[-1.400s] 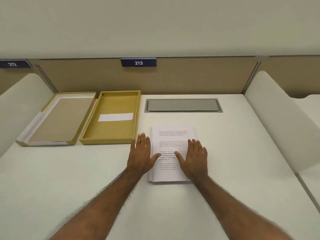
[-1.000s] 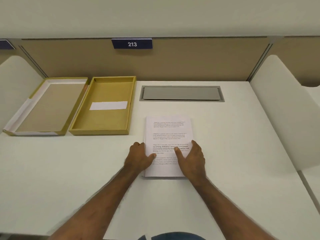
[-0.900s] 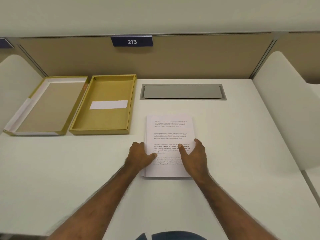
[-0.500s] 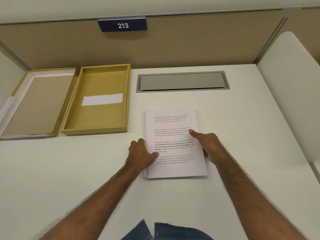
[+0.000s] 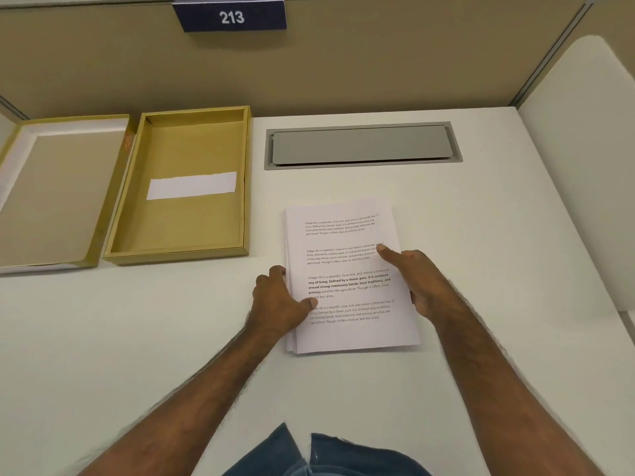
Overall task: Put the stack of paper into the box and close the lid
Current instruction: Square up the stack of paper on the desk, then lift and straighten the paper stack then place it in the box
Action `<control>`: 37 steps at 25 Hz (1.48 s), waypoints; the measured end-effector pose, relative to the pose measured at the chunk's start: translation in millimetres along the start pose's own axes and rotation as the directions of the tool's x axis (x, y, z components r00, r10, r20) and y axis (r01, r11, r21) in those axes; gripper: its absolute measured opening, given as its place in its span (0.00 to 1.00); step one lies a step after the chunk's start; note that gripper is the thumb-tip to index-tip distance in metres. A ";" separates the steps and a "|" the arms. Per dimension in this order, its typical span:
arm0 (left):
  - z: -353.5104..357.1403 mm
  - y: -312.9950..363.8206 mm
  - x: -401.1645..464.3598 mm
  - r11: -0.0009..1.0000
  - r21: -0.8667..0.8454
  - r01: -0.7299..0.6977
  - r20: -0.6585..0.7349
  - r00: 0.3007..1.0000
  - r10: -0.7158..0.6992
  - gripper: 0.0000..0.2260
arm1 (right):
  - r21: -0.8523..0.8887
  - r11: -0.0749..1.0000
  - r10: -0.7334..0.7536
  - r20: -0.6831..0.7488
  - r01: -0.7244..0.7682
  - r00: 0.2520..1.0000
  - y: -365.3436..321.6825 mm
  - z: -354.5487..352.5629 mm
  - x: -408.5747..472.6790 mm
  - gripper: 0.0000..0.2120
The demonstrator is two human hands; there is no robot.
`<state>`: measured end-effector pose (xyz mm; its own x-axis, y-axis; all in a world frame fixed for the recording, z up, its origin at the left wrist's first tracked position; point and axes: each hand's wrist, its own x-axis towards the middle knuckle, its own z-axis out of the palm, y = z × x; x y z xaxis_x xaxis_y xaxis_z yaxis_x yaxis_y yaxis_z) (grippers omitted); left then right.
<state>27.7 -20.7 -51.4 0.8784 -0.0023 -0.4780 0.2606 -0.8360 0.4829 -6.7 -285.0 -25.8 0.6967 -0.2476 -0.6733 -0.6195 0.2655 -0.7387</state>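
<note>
A stack of printed white paper (image 5: 347,266) lies flat on the white desk, near the middle. My left hand (image 5: 280,298) grips its left edge, thumb on top and fingers curled at the side. My right hand (image 5: 417,281) holds the right edge, thumb on the top sheet and fingers hidden under or beside the stack. The open yellow-brown box (image 5: 178,252) stands to the left of the paper, with a white slip on its floor. Its lid (image 5: 51,190) lies upside down further left, touching the box.
A grey metal cable flap (image 5: 362,146) is set into the desk behind the paper. A tan partition with a "213" sign (image 5: 232,17) closes the back. A white side divider (image 5: 584,166) stands at the right.
Both hands went from lying flat on the paper to gripping its side edges. My right hand slid out to the right edge. The camera moved closer and tilted down.
</note>
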 end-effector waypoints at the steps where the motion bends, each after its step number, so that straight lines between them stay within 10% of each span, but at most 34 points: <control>1: 0.2 0.0 -0.3 1.000 -0.002 -0.001 0.001 1.000 0.001 0.44 | 0.054 0.998 0.021 0.025 -0.022 0.999 1.7 -2.1 1.4 0.29; 10: -0.3 0.9 -3.0 0.999 -0.031 -0.009 0.001 1.000 0.009 0.43 | 0.079 0.984 0.139 0.230 -0.160 0.963 -3.7 -5.7 11.9 0.19; 19: -34.4 12.9 -3.1 0.933 -0.357 0.037 0.077 0.997 -0.010 0.31 | -0.032 0.991 -0.123 0.173 0.131 0.977 -7.2 6.9 -16.1 0.18; 28: -86.5 60.2 1.6 0.380 -0.881 -0.282 -0.138 0.921 0.365 0.27 | 0.053 0.827 -0.549 0.286 0.559 0.785 -51.6 -10.3 -62.4 0.18; 37: -56.6 30.4 -15.0 0.523 -0.712 -0.468 -0.206 0.852 0.482 0.29 | -0.124 0.754 -0.630 0.142 0.645 0.763 -6.9 -14.5 -45.9 0.23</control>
<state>45.1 -15.0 12.0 0.9563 -0.2915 -0.0230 0.0102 -0.0453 0.9989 -39.7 -288.9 9.8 0.9737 -0.2237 -0.0438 -0.0621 -0.0753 -0.9952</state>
